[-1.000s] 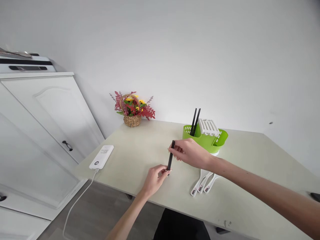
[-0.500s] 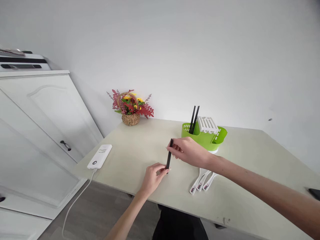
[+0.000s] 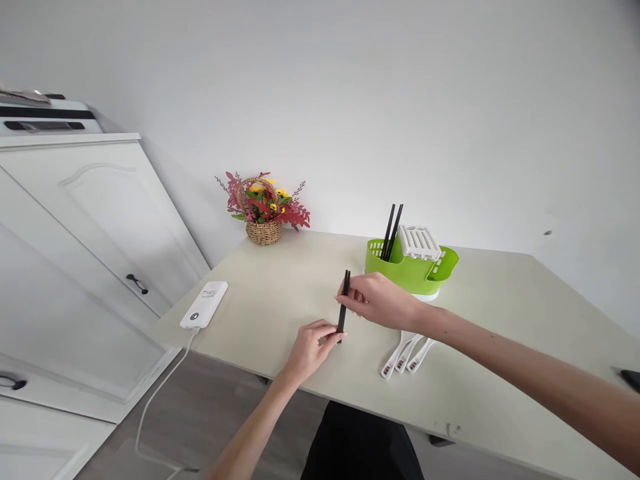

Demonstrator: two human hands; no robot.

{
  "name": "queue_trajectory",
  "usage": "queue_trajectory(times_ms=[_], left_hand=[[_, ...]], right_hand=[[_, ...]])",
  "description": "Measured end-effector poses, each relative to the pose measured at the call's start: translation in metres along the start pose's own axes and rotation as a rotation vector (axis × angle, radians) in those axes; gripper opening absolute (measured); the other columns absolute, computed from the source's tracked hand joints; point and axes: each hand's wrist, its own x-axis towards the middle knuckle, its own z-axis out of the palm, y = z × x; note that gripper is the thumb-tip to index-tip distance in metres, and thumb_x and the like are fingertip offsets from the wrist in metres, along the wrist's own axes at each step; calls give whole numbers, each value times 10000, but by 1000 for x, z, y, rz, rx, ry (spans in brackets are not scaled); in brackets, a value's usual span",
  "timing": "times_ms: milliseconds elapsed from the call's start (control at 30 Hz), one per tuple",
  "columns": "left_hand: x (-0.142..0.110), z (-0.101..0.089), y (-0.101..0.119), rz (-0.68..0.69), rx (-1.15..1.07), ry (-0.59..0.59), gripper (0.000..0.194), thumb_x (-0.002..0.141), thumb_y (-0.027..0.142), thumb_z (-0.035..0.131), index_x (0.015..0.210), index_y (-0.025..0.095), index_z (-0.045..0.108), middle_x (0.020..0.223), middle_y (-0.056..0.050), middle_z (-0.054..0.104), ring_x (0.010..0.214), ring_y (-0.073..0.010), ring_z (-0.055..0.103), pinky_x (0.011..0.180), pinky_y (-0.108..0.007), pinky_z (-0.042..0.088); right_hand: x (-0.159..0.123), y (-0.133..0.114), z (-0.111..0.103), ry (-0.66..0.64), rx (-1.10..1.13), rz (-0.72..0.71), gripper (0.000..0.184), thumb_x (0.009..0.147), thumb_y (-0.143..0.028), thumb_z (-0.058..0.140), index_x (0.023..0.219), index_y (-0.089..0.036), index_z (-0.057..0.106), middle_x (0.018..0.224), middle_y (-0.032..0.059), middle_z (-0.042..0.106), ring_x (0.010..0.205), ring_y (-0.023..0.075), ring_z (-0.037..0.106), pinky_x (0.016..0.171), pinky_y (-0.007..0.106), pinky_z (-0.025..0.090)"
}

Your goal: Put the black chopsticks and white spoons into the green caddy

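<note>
Both hands grip a pair of black chopsticks (image 3: 343, 316), held nearly upright over the table. My left hand (image 3: 311, 347) pinches their lower end. Higher up, the fingers of my right hand (image 3: 373, 297) are closed round the upper part. Behind my right hand stands a green utensil holder (image 3: 413, 275) with a white slotted top (image 3: 419, 242). Two more black chopsticks (image 3: 391, 233) stand in its left compartment. Below my right forearm lie three white-handled utensils (image 3: 407, 353); the arm hides their far ends.
A wicker basket of artificial flowers (image 3: 264, 232) stands at the back left of the table (image 3: 280, 287). Near the left edge lies a white power bank (image 3: 205, 305) with a white cable (image 3: 150, 407) hanging to the floor. A white cabinet (image 3: 100, 253) stands left of the table.
The view has shifted slightly. My hands keep their hold on the chopsticks, which look a little more upright now.
</note>
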Motion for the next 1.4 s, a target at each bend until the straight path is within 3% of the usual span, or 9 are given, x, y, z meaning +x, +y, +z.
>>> queue_trajectory(times_ms=[500,767,1400], left_hand=[[0,0,0,-8,4,-21,244,1003,376,619,1017,237,820,901,-55,759,790,-166,691,686,-231,535],[0,1,-1,-4,31,-35,249,989,406,645,937,228,811,885,-43,755,766,-156,680,675,-236,507],[1,-1,8,-82,-48,0,247,948,437,677,904,210,762,861,-29,790,761,-165,723,713,-231,556]], right_hand=[[-11,13,13,6,99,20,226,1010,-343,547,898,-197,680,770,28,720,688,162,661,661,276,479],[-11,15,21,-83,104,65,241,993,-371,572,898,-206,720,697,10,703,649,168,655,633,284,474],[-17,21,29,-68,69,39,312,1046,-397,468,909,-188,654,757,49,704,680,180,653,651,300,471]])
